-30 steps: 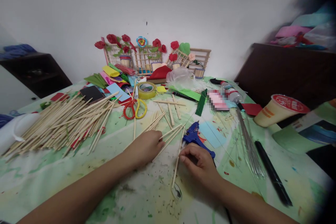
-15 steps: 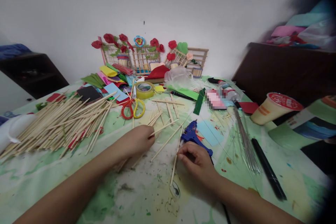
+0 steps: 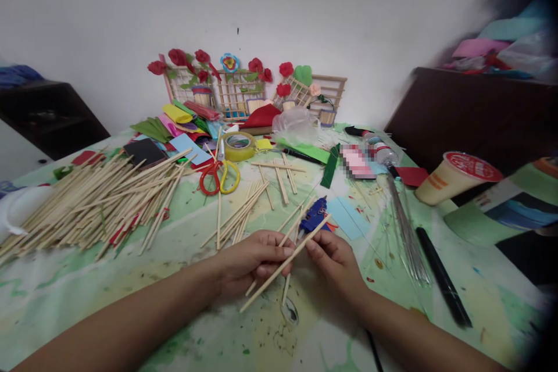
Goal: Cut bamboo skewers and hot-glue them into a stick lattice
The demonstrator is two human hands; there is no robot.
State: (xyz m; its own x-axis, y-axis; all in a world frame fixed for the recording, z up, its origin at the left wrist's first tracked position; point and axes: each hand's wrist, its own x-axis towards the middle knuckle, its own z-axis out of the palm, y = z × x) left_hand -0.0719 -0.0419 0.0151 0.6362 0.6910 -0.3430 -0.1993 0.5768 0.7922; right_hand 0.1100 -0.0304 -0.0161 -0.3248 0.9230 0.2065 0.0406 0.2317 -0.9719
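A thin wooden stick (image 3: 269, 286) slants up to the right between my hands, raised a little over the table. My left hand (image 3: 255, 260) is closed, pinching it below its middle between thumb and fingers. Closer to its upper end, the thumb and fingertips of my right hand (image 3: 335, 260) close on the same stick. Other sticks lie under and behind my fingers, one passing close to the left hand. A blue glue gun (image 3: 314, 216) rests just beyond my right hand, partly hidden by it and the stick. Left of it is a small pile of sticks (image 3: 242, 212).
A big heap of sticks (image 3: 108, 203) covers the left side. Scissors (image 3: 220, 177) and a tape roll (image 3: 239, 145) lie mid-table. Wires (image 3: 403, 232), a black rod (image 3: 444, 279), a lidded cup (image 3: 457, 177) and a large bottle (image 3: 505, 203) are at right.
My left hand has come from the small stick pile toward the right and nearer me, bringing a stick. My right hand has let go of the lower stick and now grips this one.
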